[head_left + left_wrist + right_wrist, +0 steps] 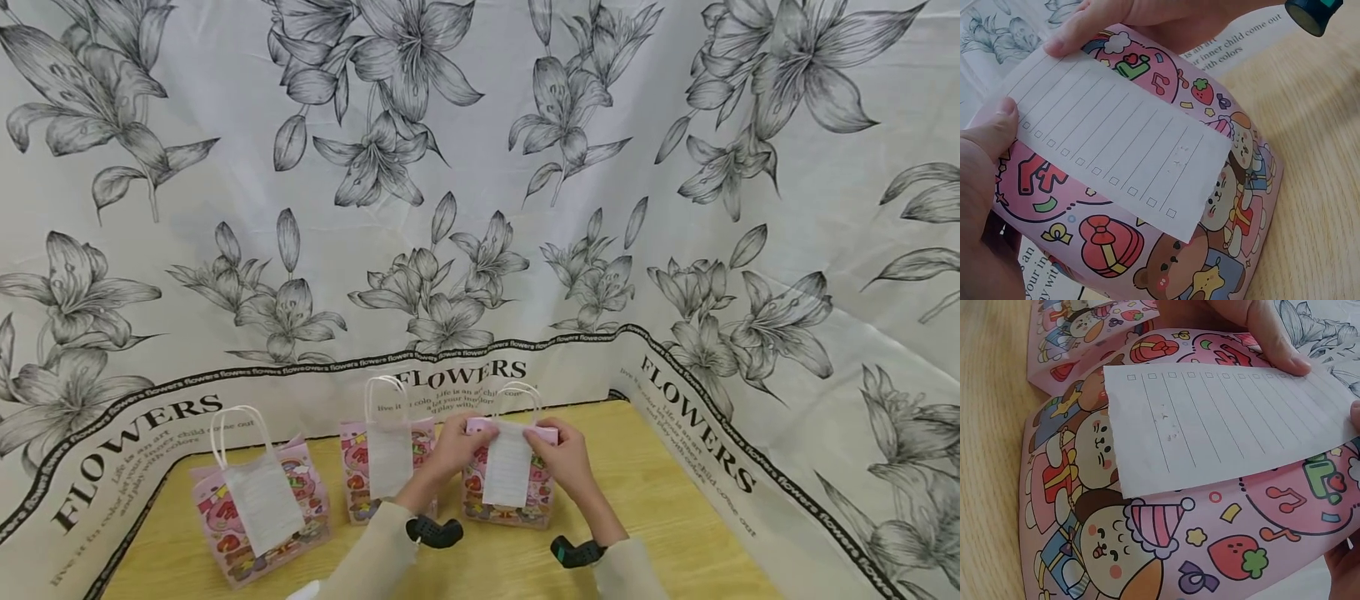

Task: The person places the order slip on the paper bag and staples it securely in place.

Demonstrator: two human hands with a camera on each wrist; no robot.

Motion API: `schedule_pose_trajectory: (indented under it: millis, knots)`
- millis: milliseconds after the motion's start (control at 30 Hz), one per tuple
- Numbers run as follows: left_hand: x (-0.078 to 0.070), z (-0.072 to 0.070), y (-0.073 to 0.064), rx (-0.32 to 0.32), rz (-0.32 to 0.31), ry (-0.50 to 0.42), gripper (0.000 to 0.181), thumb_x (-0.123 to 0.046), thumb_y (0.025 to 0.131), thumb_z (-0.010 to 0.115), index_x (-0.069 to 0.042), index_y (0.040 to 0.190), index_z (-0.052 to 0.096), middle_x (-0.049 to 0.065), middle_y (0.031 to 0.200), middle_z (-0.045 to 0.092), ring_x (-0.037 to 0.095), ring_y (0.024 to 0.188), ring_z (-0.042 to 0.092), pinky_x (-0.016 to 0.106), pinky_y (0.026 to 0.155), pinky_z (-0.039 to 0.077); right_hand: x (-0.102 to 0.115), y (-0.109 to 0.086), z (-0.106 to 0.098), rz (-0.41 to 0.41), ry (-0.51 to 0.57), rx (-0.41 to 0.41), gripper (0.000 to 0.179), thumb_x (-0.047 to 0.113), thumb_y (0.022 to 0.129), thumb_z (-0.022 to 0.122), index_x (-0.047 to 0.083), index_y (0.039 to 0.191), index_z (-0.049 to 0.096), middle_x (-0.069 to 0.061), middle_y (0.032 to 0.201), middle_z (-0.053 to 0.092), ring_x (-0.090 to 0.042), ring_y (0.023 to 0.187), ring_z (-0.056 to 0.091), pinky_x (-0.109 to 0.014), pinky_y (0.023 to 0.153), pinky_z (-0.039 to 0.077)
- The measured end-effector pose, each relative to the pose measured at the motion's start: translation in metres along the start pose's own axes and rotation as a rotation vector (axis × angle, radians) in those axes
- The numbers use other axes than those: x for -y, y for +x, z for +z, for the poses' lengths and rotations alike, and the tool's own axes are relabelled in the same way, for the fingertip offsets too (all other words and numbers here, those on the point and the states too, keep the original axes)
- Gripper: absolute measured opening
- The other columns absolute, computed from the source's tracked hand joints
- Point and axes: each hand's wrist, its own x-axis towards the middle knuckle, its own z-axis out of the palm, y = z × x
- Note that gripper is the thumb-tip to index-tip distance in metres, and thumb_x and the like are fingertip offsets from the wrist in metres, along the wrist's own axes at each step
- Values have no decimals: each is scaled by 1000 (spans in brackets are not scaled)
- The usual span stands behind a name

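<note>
The rightmost pink gift bag stands upright, printed with cartoon animals and presents. A white lined checklist sheet hangs down its front from the top edge; its lower edge looks torn in both wrist views. My left hand pinches the bag's top left with the sheet, its thumb on the sheet's edge. At the top right, my right hand pinches likewise, its thumb lying on the paper. Fingers behind the bag are mostly hidden. White handles rise above the hands.
A similar bag with a white sheet, the middle bag, stands just left of my left hand. Farther left is a tilted-looking left bag, also with a sheet. Flower-printed cloth walls the wooden table at back and sides.
</note>
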Motion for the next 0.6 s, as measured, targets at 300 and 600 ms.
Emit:
schedule_pose_trajectory:
  millis: [300, 600]
  knots:
    - [-2, -1, 1, 43, 37, 43, 17, -24, 94, 67, -7, 94, 69, 4, 80, 69, 18, 66, 66, 33, 58, 55, 16, -3, -6, -13, -2, 36, 22, 9, 86, 75, -4, 102, 69, -8, 85, 67, -13, 68, 60, -27, 56, 52]
    - [-3, -9, 1, 46, 79, 16, 16, -15, 93, 68, -7, 106, 70, 5, 87, 69, 16, 70, 64, 29, 60, 53, 13, 7, -6, -41, -137, 126, 12, 10, 88, 73, 0, 96, 73, -8, 81, 70, -15, 62, 61, -26, 51, 50]
